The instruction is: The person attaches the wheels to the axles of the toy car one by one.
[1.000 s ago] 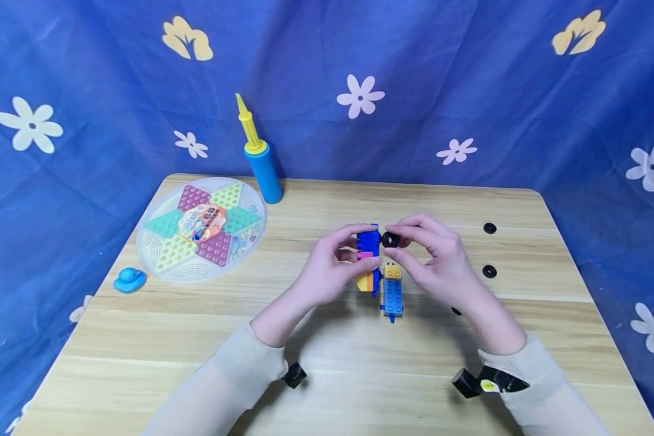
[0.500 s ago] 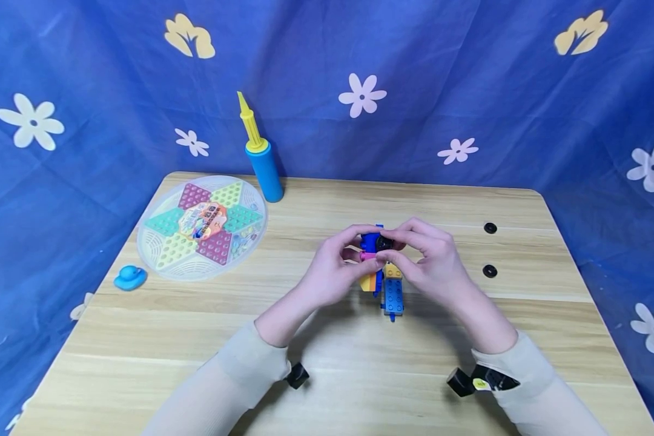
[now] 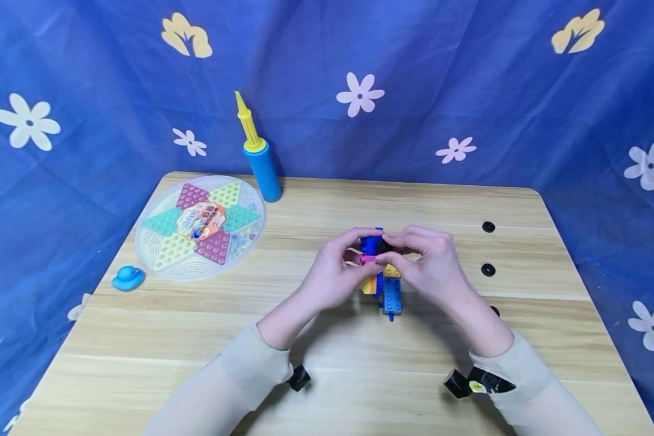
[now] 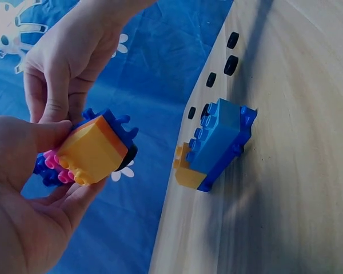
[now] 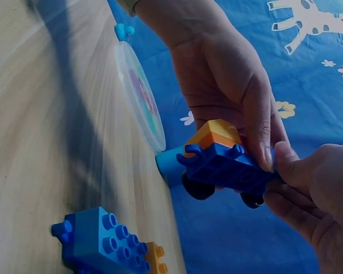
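Note:
My left hand (image 3: 342, 266) grips a small brick build (image 3: 369, 261) of blue, pink and orange blocks, held above the wooden table (image 3: 327, 357). The same build (image 4: 88, 151) shows an orange block facing the left wrist camera. My right hand (image 3: 422, 260) pinches a black wheel (image 3: 383, 246) against the build's blue chassis. In the right wrist view the blue chassis (image 5: 223, 165) carries two black wheels (image 5: 197, 187). A second piece, a light blue brick on a blue plate with a yellow end (image 3: 392, 290), lies on the table just below both hands.
Loose black wheels (image 3: 488, 227) (image 3: 487, 269) lie on the table to the right. A round checkers board (image 3: 200, 227) sits at the left, a blue and yellow pump (image 3: 257, 154) stands behind it, and a small blue duck (image 3: 128, 278) rests near the left edge.
My right hand has brought the black wheel left from a small gap onto the side of the held build. Both hands have closed together and dropped slightly.

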`<act>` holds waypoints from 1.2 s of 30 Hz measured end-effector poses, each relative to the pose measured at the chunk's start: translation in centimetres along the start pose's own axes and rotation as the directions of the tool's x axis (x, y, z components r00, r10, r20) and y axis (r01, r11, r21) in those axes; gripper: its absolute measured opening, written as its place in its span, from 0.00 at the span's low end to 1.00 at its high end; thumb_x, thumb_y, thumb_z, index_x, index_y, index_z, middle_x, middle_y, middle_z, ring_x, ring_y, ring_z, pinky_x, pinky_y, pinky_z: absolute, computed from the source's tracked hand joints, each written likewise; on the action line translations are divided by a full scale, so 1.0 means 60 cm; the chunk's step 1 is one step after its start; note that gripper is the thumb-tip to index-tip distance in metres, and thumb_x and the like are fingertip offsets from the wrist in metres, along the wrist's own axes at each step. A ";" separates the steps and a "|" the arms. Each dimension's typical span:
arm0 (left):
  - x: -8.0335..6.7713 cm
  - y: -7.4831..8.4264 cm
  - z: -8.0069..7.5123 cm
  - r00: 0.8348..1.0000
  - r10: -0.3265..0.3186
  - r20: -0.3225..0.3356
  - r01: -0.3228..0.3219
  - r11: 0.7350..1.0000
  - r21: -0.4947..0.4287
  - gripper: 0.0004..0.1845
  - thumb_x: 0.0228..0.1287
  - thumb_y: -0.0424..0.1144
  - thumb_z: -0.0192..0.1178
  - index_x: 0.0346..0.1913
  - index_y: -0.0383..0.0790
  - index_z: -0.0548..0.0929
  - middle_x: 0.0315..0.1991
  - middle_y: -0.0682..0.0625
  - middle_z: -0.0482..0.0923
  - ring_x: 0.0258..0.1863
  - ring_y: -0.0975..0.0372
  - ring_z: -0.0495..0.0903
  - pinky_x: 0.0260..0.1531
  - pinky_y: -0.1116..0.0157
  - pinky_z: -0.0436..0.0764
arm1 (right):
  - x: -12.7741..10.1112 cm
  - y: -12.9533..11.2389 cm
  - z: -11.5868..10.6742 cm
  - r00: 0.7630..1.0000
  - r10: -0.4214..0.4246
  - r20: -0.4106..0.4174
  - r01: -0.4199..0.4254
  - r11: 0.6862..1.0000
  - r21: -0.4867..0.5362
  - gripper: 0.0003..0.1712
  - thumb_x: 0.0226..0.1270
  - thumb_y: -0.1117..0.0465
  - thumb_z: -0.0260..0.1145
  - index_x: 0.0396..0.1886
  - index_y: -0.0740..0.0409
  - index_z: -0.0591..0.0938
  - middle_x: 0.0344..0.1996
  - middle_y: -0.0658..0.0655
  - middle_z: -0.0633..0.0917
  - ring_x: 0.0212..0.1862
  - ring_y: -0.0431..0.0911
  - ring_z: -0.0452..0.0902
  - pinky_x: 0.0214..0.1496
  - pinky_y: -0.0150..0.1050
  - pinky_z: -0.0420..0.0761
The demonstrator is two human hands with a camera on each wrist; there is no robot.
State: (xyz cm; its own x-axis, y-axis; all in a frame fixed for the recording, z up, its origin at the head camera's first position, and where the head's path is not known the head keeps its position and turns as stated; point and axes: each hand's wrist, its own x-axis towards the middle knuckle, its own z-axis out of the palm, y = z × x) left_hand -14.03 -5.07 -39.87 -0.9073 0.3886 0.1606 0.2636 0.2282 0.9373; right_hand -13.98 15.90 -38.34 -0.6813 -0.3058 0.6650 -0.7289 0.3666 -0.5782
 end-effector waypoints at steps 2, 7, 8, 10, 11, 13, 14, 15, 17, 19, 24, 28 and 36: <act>0.001 0.001 0.000 1.000 0.009 -0.003 -0.009 1.000 0.007 0.26 0.66 0.34 0.75 0.66 0.53 0.84 0.51 0.50 0.85 0.38 0.57 0.86 0.40 0.60 0.88 | 0.002 0.000 -0.001 1.000 -0.008 0.009 0.008 1.000 -0.015 0.17 0.49 0.75 0.86 0.40 0.68 0.92 0.32 0.56 0.91 0.33 0.48 0.89 0.42 0.27 0.85; 0.002 0.003 0.000 1.000 0.020 0.003 -0.020 0.999 0.026 0.25 0.66 0.35 0.76 0.65 0.52 0.84 0.51 0.53 0.86 0.38 0.59 0.86 0.41 0.61 0.88 | 0.004 0.003 -0.004 0.998 -0.046 0.045 0.048 0.998 -0.039 0.17 0.49 0.73 0.86 0.40 0.66 0.92 0.32 0.54 0.90 0.33 0.46 0.88 0.39 0.32 0.86; 0.002 0.003 -0.001 1.000 0.018 0.002 -0.018 0.999 0.027 0.25 0.66 0.35 0.76 0.65 0.52 0.84 0.51 0.54 0.86 0.38 0.59 0.86 0.40 0.61 0.88 | 0.005 0.005 -0.003 0.998 -0.049 0.046 0.050 0.998 -0.031 0.17 0.49 0.73 0.86 0.40 0.66 0.92 0.31 0.54 0.90 0.32 0.46 0.88 0.38 0.33 0.86; 0.002 0.004 -0.001 1.000 0.012 -0.002 -0.012 0.999 0.030 0.26 0.66 0.35 0.76 0.65 0.53 0.84 0.51 0.54 0.86 0.38 0.59 0.86 0.40 0.61 0.88 | 0.006 0.009 -0.002 0.998 -0.044 0.042 0.045 0.999 -0.007 0.16 0.48 0.74 0.87 0.38 0.65 0.92 0.31 0.54 0.90 0.32 0.46 0.88 0.37 0.33 0.87; 0.002 0.003 -0.001 1.000 0.010 -0.004 -0.010 1.000 0.029 0.26 0.65 0.35 0.76 0.65 0.53 0.84 0.51 0.54 0.86 0.38 0.59 0.86 0.39 0.62 0.88 | 0.007 0.011 -0.001 0.998 -0.040 0.038 0.039 0.999 0.006 0.15 0.48 0.74 0.87 0.37 0.65 0.93 0.31 0.54 0.90 0.32 0.46 0.88 0.37 0.33 0.87; 0.003 0.003 -0.002 1.000 0.007 -0.009 -0.007 1.000 0.024 0.27 0.65 0.35 0.76 0.66 0.53 0.84 0.50 0.53 0.86 0.38 0.58 0.86 0.39 0.61 0.89 | 0.007 0.015 0.000 0.999 -0.025 0.029 0.024 0.999 0.037 0.15 0.48 0.75 0.86 0.37 0.65 0.93 0.30 0.53 0.90 0.32 0.46 0.88 0.39 0.32 0.87; 0.003 0.002 -0.003 1.000 0.006 -0.010 -0.006 1.000 0.022 0.27 0.65 0.35 0.76 0.66 0.53 0.84 0.50 0.53 0.86 0.38 0.58 0.86 0.39 0.61 0.89 | 0.007 0.017 0.000 0.999 -0.017 0.027 0.016 0.998 0.053 0.16 0.48 0.75 0.86 0.38 0.65 0.93 0.30 0.53 0.91 0.32 0.45 0.88 0.39 0.32 0.87; 0.003 0.002 -0.003 1.000 0.008 -0.008 -0.007 1.000 0.018 0.27 0.65 0.35 0.76 0.66 0.53 0.84 0.50 0.52 0.86 0.38 0.58 0.87 0.38 0.61 0.89 | 0.007 0.018 0.000 1.000 -0.009 0.026 0.007 0.998 0.067 0.16 0.48 0.75 0.86 0.39 0.65 0.93 0.31 0.53 0.91 0.32 0.45 0.88 0.39 0.32 0.87; 0.005 0.000 -0.004 1.000 0.010 0.003 -0.010 1.000 0.005 0.27 0.66 0.35 0.76 0.66 0.53 0.83 0.49 0.52 0.86 0.38 0.58 0.87 0.39 0.61 0.89 | 0.005 0.020 -0.001 0.999 0.003 0.034 -0.006 0.995 0.096 0.19 0.49 0.75 0.85 0.42 0.65 0.93 0.31 0.52 0.91 0.32 0.43 0.87 0.39 0.32 0.87; 0.005 0.000 -0.006 1.000 0.010 0.019 -0.010 1.000 -0.013 0.27 0.66 0.35 0.76 0.66 0.52 0.83 0.49 0.52 0.86 0.39 0.58 0.87 0.40 0.61 0.89 | 0.002 0.022 -0.004 0.999 0.014 0.048 -0.021 0.992 0.128 0.21 0.50 0.76 0.85 0.46 0.65 0.92 0.33 0.51 0.90 0.33 0.43 0.87 0.41 0.33 0.87; 0.006 -0.003 -0.008 0.998 0.010 0.064 -0.008 0.999 -0.034 0.26 0.67 0.36 0.75 0.66 0.52 0.83 0.51 0.54 0.85 0.41 0.57 0.86 0.44 0.60 0.88 | -0.002 0.027 -0.014 0.995 0.018 0.098 -0.035 0.984 0.175 0.24 0.52 0.78 0.82 0.51 0.65 0.91 0.35 0.51 0.90 0.35 0.43 0.86 0.44 0.34 0.87; 0.008 -0.008 -0.011 0.998 -0.003 0.069 0.006 0.999 -0.041 0.27 0.68 0.37 0.75 0.68 0.52 0.82 0.52 0.53 0.84 0.42 0.57 0.86 0.45 0.59 0.88 | -0.004 0.033 -0.022 0.993 0.027 0.113 -0.048 0.982 0.185 0.24 0.52 0.78 0.82 0.51 0.65 0.91 0.37 0.52 0.90 0.36 0.44 0.86 0.45 0.36 0.88; 0.011 -0.019 -0.019 0.997 -0.052 0.050 0.056 0.996 -0.069 0.29 0.67 0.39 0.76 0.69 0.54 0.81 0.51 0.48 0.84 0.39 0.55 0.86 0.41 0.59 0.88 | -0.014 0.050 -0.055 0.993 0.083 0.089 -0.093 0.989 0.115 0.22 0.54 0.77 0.82 0.50 0.61 0.91 0.40 0.49 0.90 0.37 0.43 0.87 0.46 0.35 0.87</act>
State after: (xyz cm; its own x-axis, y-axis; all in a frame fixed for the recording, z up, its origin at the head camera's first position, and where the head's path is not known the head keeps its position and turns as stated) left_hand -15.30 -6.09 -40.47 -0.9026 0.4198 0.0957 0.1894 0.1876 0.9638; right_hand -15.34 20.16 -39.08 -0.7426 -0.3517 0.5700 -0.6654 0.2900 -0.6879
